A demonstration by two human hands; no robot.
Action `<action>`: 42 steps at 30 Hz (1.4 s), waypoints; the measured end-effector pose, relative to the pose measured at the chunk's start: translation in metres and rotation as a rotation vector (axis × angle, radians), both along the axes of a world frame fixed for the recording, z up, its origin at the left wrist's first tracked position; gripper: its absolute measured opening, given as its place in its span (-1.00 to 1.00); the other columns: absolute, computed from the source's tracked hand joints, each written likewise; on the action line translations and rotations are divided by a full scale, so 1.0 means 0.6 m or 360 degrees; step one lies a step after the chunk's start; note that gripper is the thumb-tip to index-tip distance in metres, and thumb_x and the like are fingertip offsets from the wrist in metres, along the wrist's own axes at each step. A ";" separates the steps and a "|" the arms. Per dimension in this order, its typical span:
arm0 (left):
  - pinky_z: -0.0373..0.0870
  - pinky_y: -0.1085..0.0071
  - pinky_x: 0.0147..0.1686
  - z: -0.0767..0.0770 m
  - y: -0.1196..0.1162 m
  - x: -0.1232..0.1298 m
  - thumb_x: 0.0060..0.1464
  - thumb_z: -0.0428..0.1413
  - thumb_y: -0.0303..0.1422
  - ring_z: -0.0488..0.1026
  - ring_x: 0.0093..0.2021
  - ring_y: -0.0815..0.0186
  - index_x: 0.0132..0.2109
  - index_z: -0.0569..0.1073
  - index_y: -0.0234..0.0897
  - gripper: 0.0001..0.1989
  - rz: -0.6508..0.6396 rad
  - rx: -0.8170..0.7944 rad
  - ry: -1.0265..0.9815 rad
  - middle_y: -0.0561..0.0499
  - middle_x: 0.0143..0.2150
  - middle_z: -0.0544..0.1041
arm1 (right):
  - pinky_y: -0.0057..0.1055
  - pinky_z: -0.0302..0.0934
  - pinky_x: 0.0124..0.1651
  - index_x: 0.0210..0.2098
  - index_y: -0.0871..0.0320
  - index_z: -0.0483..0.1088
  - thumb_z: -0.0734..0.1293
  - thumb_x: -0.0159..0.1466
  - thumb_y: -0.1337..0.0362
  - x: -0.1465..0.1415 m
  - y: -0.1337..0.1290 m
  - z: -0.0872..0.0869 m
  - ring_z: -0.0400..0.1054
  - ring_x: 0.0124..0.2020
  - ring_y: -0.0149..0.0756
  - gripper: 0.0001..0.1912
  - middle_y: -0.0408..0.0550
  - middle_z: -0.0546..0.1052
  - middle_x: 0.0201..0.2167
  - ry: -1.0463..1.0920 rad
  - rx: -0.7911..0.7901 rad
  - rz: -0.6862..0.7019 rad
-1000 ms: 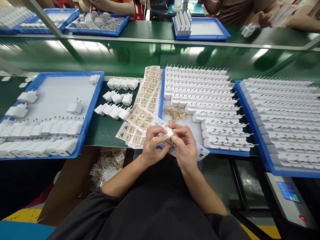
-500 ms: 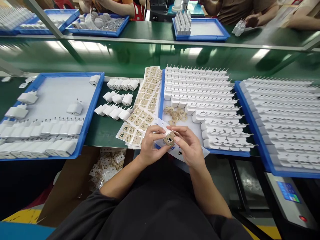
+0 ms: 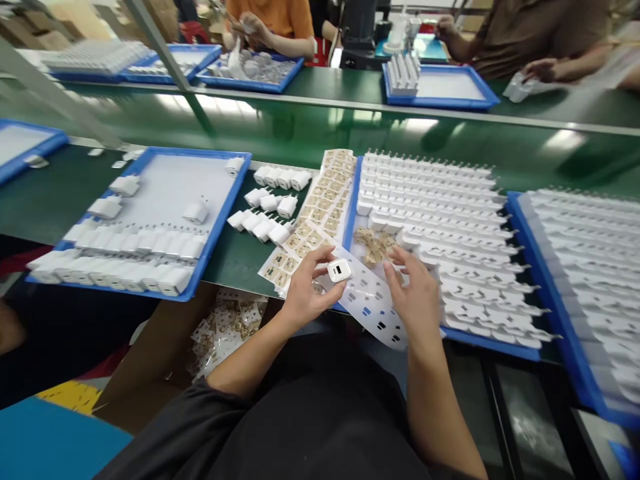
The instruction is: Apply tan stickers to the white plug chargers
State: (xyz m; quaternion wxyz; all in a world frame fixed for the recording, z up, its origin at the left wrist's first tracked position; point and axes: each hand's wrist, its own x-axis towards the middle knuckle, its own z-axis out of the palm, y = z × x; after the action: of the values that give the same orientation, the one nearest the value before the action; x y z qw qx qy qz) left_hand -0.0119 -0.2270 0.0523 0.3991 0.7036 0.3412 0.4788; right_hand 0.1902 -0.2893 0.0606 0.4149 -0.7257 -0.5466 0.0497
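My left hand (image 3: 313, 283) grips a white charger plug (image 3: 339, 270) between thumb and fingers, its port face turned up toward me. That face is bare white with a dark port in it. My right hand (image 3: 415, 287) hovers over the near-left corner of a blue tray (image 3: 353, 207), thumb and fingers apart, with nothing visible between them. Just beyond its fingertips lies a small heap of peeled tan film pieces (image 3: 375, 245). Under both hands a white sticker sheet (image 3: 370, 303) with dark cut-out shapes hangs over the table edge. More tan sticker sheets (image 3: 320, 207) lie behind it.
Rows of white chargers (image 3: 430, 213) fill much of the tray at right, beside another full tray (image 3: 540, 293). Loose chargers (image 3: 270, 223) stand left of the sheets, next to a partly filled tray (image 3: 240, 187). A cardboard box (image 3: 150, 353) holds scraps below. Co-workers sit across.
The tan film on the charger's face is gone, leaving it white. My right hand has moved away from the charger to the right, toward the film heap. The view has shifted left.
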 end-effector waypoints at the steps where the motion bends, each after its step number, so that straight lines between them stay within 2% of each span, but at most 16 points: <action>1: 0.58 0.29 -0.05 0.006 0.009 -0.013 0.07 0.25 -0.43 0.52 0.01 0.21 0.18 0.39 -0.15 -0.48 0.0078 0.0090 0.0068 -0.09 0.00 0.52 | -0.05 0.38 0.05 0.11 0.09 0.44 0.25 0.40 0.11 0.003 0.006 -0.006 0.47 0.04 -0.01 -0.64 0.11 0.58 0.01 -0.0127 -0.0070 0.0018; 3: 0.54 0.27 -0.03 0.020 0.033 -0.049 0.06 0.23 -0.45 0.52 0.01 0.19 0.09 0.46 -0.17 -0.58 0.0300 0.0277 0.0237 -0.09 0.01 0.54 | -0.01 0.36 0.10 0.12 0.13 0.44 0.21 0.42 0.12 0.004 0.014 -0.017 0.44 0.11 0.04 -0.61 0.16 0.56 0.08 -0.0268 -0.0051 0.0035; 5: 0.52 0.28 -0.08 0.033 0.061 -0.100 0.04 0.23 -0.43 0.53 -0.07 0.20 0.01 0.48 -0.19 -0.65 0.0589 0.0328 0.0410 -0.07 -0.04 0.56 | -0.04 0.38 0.09 0.07 0.13 0.47 0.21 0.41 0.12 0.002 0.019 -0.025 0.46 0.09 0.02 -0.64 0.15 0.58 0.04 -0.0299 0.0026 0.0103; 8: 0.52 0.29 -0.16 0.050 0.106 -0.192 0.04 0.23 -0.35 0.56 -0.19 0.22 0.01 0.40 -0.21 -0.64 0.1011 0.0102 0.0599 -0.05 -0.09 0.56 | -0.08 0.42 0.01 -0.06 0.11 0.51 0.22 0.40 0.10 0.000 0.022 -0.032 0.51 0.00 0.00 -0.68 0.12 0.62 -0.05 -0.0298 0.0089 0.0191; 11: 0.50 0.25 -0.12 0.068 0.152 -0.271 0.06 0.22 -0.29 0.56 -0.13 0.15 -0.03 0.33 -0.21 -0.66 0.1325 -0.0153 0.0887 -0.10 -0.07 0.54 | -0.10 0.42 -0.03 -0.12 0.11 0.52 0.21 0.40 0.08 0.001 0.025 -0.032 0.54 -0.09 -0.03 -0.68 0.11 0.63 -0.11 -0.0288 0.0091 0.0209; 15: 0.44 0.14 -0.07 0.088 0.215 -0.309 0.08 0.21 -0.24 0.51 -0.03 -0.03 -0.05 0.33 -0.23 -0.66 0.1463 -0.0257 0.1458 -0.19 -0.08 0.54 | -0.13 0.43 -0.09 -0.14 0.10 0.52 0.20 0.39 0.05 0.004 0.028 -0.032 0.55 -0.19 -0.07 -0.66 0.08 0.65 -0.16 -0.0268 0.0094 0.0240; 18: 0.42 0.07 -0.06 0.091 0.257 -0.306 0.06 0.22 -0.28 0.46 0.04 -0.15 -0.05 0.35 -0.27 -0.67 0.1338 -0.0229 0.1714 -0.26 -0.12 0.55 | -0.13 0.42 -0.10 -0.14 0.10 0.52 0.20 0.40 0.05 0.006 0.028 -0.037 0.54 -0.20 -0.06 -0.66 0.08 0.65 -0.16 -0.0268 0.0084 0.0258; 22: 0.38 -0.03 0.03 0.082 0.288 -0.309 -0.03 0.27 -0.33 0.38 0.13 -0.24 -0.17 0.39 -0.29 -0.71 0.1217 -0.0190 0.1821 -0.31 -0.12 0.55 | -0.12 0.42 -0.09 -0.13 0.11 0.51 0.21 0.41 0.08 0.008 0.026 -0.043 0.54 -0.15 -0.05 -0.69 0.08 0.64 -0.16 -0.0258 0.0083 0.0323; 27: 0.32 -0.12 0.11 0.081 0.278 -0.323 -0.11 0.34 -0.27 0.29 0.17 -0.28 -0.41 0.37 -0.28 -0.70 0.1182 -0.0134 0.1809 -0.31 -0.17 0.50 | -0.09 0.40 -0.03 -0.12 0.10 0.51 0.22 0.41 0.09 0.007 0.023 -0.046 0.54 -0.17 -0.07 -0.70 0.06 0.65 -0.17 -0.0244 0.0012 0.0409; 30: 0.27 -0.24 0.14 0.088 0.257 -0.302 -0.06 0.31 -0.34 0.27 0.20 -0.32 -0.36 0.44 -0.29 -0.80 0.1149 -0.0032 0.1761 -0.33 -0.12 0.49 | -0.11 0.41 -0.09 -0.09 0.11 0.50 0.23 0.39 0.10 0.005 0.022 -0.043 0.53 -0.24 -0.10 -0.70 0.04 0.65 -0.19 -0.0223 -0.0087 0.0465; 32: 0.26 -0.22 0.18 0.088 0.239 -0.266 0.04 0.25 -0.34 0.30 0.20 -0.26 -0.21 0.51 -0.28 -0.83 0.0944 0.0098 0.1651 -0.32 -0.01 0.51 | -0.15 0.42 -0.15 -0.05 0.11 0.50 0.23 0.38 0.14 0.005 0.020 -0.037 0.52 -0.30 -0.15 -0.71 0.01 0.64 -0.23 -0.0184 -0.0131 0.0527; 35: 0.30 0.01 0.26 0.078 0.208 -0.187 0.16 0.17 -0.24 0.38 0.19 -0.01 0.00 0.54 -0.15 -0.72 0.0299 0.0276 0.1413 -0.13 0.12 0.53 | -0.20 0.42 -0.17 -0.01 0.09 0.49 0.22 0.37 0.20 0.006 0.015 -0.023 0.51 -0.33 -0.19 -0.71 -0.04 0.63 -0.28 -0.0116 -0.0154 0.0606; 36: 0.31 0.04 0.26 0.071 0.200 -0.160 0.18 0.16 -0.22 0.38 0.21 0.02 0.04 0.54 -0.13 -0.69 0.0045 0.0307 0.1334 -0.11 0.15 0.52 | -0.21 0.42 -0.16 -0.01 0.08 0.49 0.22 0.37 0.21 0.008 0.012 -0.018 0.51 -0.32 -0.20 -0.71 -0.04 0.62 -0.28 -0.0098 -0.0157 0.0613; 38: 0.33 0.02 0.24 0.057 0.187 -0.113 0.17 0.17 -0.21 0.37 0.24 0.00 0.06 0.55 -0.15 -0.67 -0.0297 0.0330 0.1272 -0.14 0.21 0.49 | -0.22 0.42 -0.15 0.00 0.07 0.49 0.22 0.38 0.22 0.011 0.004 -0.008 0.50 -0.30 -0.20 -0.71 -0.04 0.61 -0.27 -0.0085 -0.0146 0.0606; 40: 0.35 -0.03 0.22 0.044 0.182 -0.083 0.14 0.20 -0.22 0.36 0.25 -0.04 0.02 0.56 -0.18 -0.69 -0.0455 0.0317 0.1257 -0.19 0.21 0.47 | -0.22 0.41 -0.14 0.01 0.06 0.48 0.22 0.40 0.23 0.014 -0.006 0.000 0.50 -0.28 -0.20 -0.72 -0.04 0.61 -0.26 -0.0092 -0.0110 0.0603; 42: 0.32 -0.06 0.23 0.036 0.182 -0.069 0.11 0.24 -0.22 0.34 0.25 -0.05 -0.05 0.58 -0.18 -0.73 -0.0489 0.0288 0.1248 -0.20 0.19 0.47 | -0.22 0.40 -0.13 0.02 0.05 0.48 0.22 0.41 0.23 0.018 -0.018 0.005 0.49 -0.27 -0.20 -0.73 -0.04 0.61 -0.25 -0.0110 -0.0078 0.0608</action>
State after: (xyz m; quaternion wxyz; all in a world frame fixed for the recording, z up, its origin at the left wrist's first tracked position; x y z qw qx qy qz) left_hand -0.0532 -0.1180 0.0740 0.2424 0.9072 0.3150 0.1381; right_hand 0.2009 -0.2998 0.0637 0.3611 -0.6199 -0.6869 0.1159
